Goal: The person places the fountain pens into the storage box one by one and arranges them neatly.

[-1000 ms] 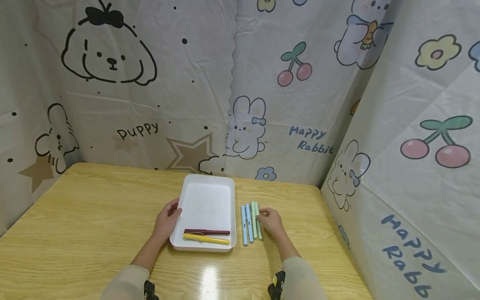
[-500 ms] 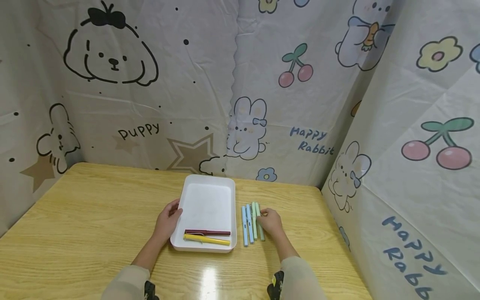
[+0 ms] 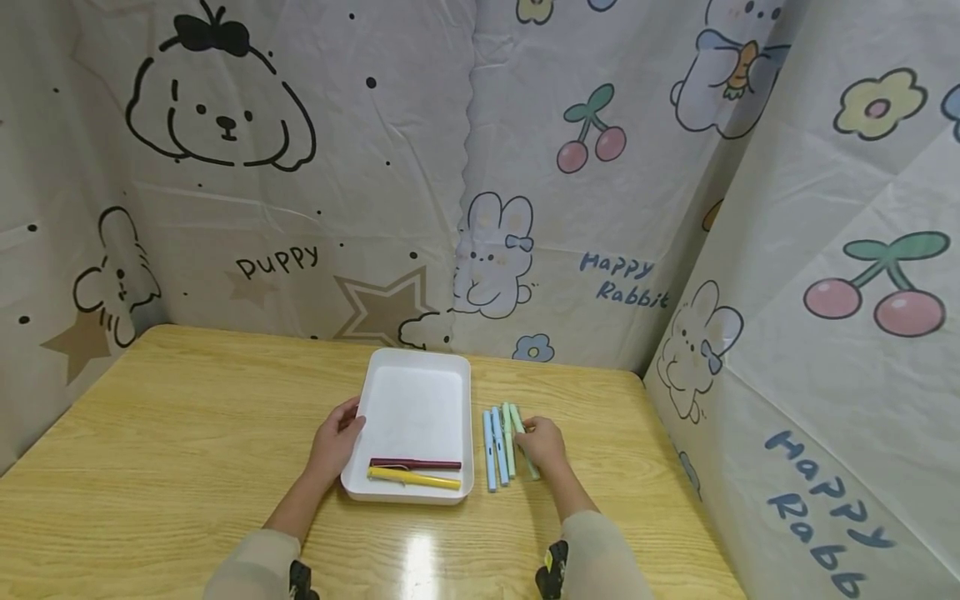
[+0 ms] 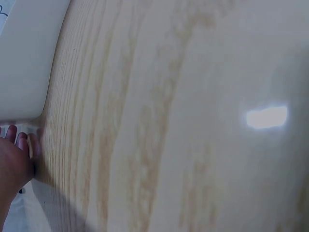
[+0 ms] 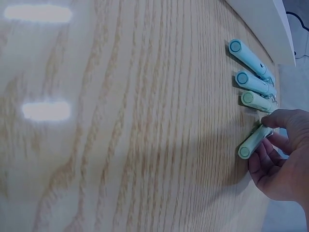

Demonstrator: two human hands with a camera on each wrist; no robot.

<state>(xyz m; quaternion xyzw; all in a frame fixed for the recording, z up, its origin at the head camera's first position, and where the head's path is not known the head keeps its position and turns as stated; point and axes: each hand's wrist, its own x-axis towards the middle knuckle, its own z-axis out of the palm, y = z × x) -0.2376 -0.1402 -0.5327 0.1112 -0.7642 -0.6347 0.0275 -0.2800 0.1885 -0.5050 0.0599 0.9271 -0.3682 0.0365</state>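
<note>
At the left side of a white tray (image 3: 412, 392), my left hand (image 3: 332, 446) holds the edge, its thumb at the rim. A dark red pen (image 3: 420, 463) and a yellow pen (image 3: 420, 479) lie crosswise inside the tray's near end. My right hand (image 3: 545, 443) pinches a light green pen (image 5: 251, 146) between thumb and fingers; in the head view the hand covers part of it. This pen slants away from the other green pen (image 5: 255, 100), which lies beside two light blue pens (image 5: 247, 55) right of the tray.
Everything rests on a wood-grain table (image 3: 202, 417). A printed cloth (image 3: 375, 183) hangs behind it, and another cloth side (image 3: 810, 400) borders the right edge. Light glares off the table (image 3: 418, 558) near the front.
The pinched green pen has swung its near end to the right, opening a gap from the other green pen. My left hand and the tray have stayed put.
</note>
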